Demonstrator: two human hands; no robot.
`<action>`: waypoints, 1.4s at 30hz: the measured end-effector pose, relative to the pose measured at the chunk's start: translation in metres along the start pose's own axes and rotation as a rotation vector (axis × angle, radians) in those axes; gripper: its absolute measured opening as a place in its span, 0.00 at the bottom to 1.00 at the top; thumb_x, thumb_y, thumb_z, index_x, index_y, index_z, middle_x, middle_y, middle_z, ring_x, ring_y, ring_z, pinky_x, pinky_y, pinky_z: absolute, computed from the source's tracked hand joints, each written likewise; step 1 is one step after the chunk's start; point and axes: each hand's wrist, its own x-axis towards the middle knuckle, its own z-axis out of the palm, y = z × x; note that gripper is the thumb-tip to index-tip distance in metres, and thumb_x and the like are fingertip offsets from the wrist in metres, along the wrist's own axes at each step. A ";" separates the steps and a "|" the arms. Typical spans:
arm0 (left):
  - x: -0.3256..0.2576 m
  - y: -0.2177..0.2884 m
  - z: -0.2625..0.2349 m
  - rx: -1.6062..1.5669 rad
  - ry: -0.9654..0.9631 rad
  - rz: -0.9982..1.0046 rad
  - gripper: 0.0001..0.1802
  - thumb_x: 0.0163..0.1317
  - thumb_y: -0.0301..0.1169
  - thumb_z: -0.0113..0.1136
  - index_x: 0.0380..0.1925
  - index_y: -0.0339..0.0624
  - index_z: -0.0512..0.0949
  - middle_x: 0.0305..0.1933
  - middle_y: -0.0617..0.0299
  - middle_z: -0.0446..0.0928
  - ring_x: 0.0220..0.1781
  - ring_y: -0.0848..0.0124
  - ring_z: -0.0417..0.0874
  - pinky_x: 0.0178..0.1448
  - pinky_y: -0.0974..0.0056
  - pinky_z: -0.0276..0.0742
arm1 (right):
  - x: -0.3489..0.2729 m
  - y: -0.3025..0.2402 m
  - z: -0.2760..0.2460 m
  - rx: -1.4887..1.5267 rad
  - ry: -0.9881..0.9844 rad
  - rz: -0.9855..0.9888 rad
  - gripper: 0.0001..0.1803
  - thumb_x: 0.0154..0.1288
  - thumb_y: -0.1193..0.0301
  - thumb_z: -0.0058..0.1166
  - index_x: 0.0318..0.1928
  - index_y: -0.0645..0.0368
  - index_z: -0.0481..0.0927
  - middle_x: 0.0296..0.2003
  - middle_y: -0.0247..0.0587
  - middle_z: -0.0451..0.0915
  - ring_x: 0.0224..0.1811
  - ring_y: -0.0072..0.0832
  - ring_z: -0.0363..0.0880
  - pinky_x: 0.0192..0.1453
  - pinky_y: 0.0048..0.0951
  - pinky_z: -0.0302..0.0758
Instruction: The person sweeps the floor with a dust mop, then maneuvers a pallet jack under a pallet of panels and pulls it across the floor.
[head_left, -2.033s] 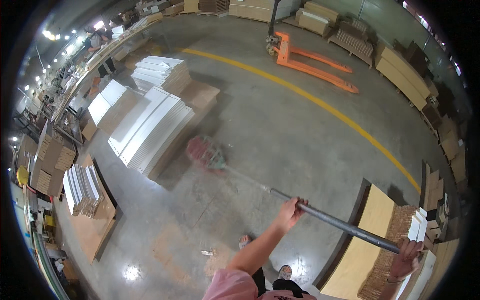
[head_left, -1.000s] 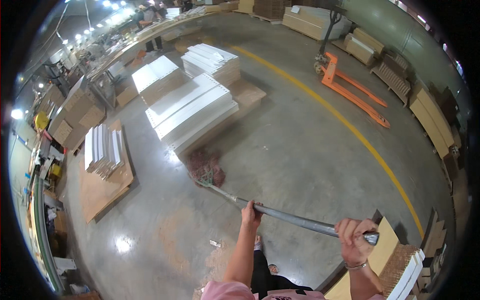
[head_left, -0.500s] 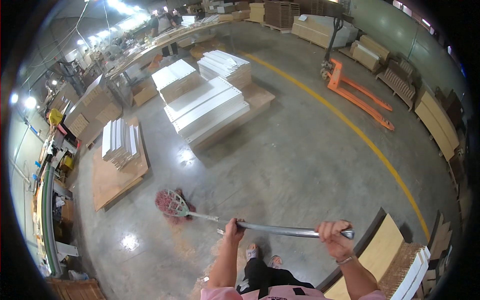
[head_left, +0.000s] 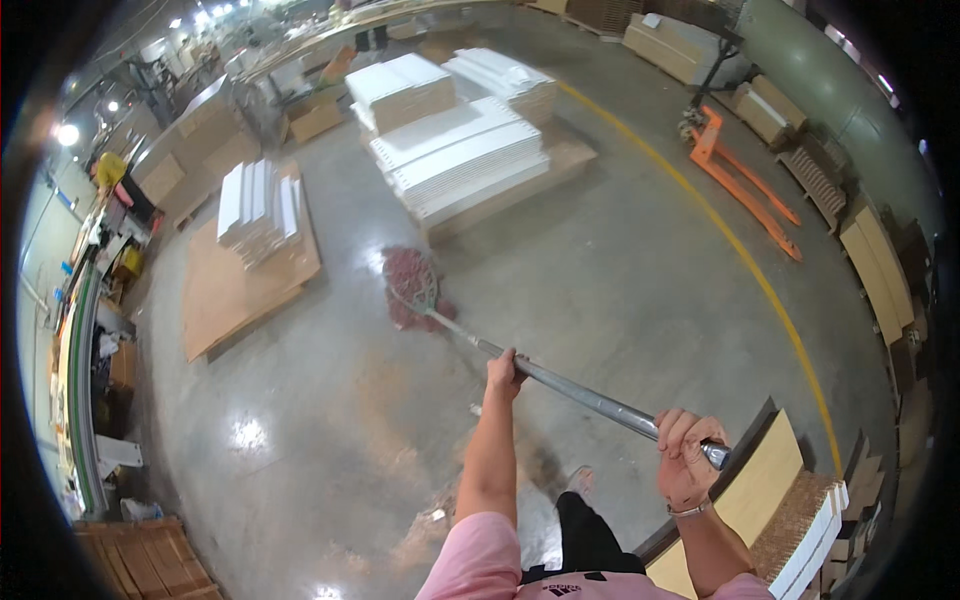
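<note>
Both of my hands grip a mop by its long metal handle (head_left: 590,400). My left hand (head_left: 507,371) is wrapped round the shaft partway down. Near the handle's top end, my right hand (head_left: 685,455) is closed on it, with a bracelet at the wrist. Away from me, the reddish mop head (head_left: 408,283) with its pale green frame rests on the grey concrete floor (head_left: 600,290). Brownish dust or sawdust (head_left: 385,410) lies on the floor between the mop head and my feet.
White panels (head_left: 460,150) are stacked ahead on a board. A smaller panel stack (head_left: 258,205) sits on brown sheets (head_left: 245,290) at left. An orange pallet jack (head_left: 740,180) stands beyond the yellow floor line (head_left: 700,205). Boards (head_left: 745,480) lie close on my right.
The mop head has slid forward and to the right across the floor. My left arm has stretched farther out with the handle, and the view has shifted.
</note>
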 end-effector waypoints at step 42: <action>-0.248 -0.069 -0.230 -0.255 -0.125 -0.243 0.07 0.63 0.26 0.50 0.27 0.37 0.67 0.23 0.56 0.68 0.27 0.62 0.72 0.36 0.59 0.76 | -0.296 -0.166 0.172 -0.148 0.189 -0.015 0.19 0.60 0.61 0.60 0.23 0.52 0.63 0.14 0.32 0.64 0.20 0.26 0.62 0.35 0.33 0.60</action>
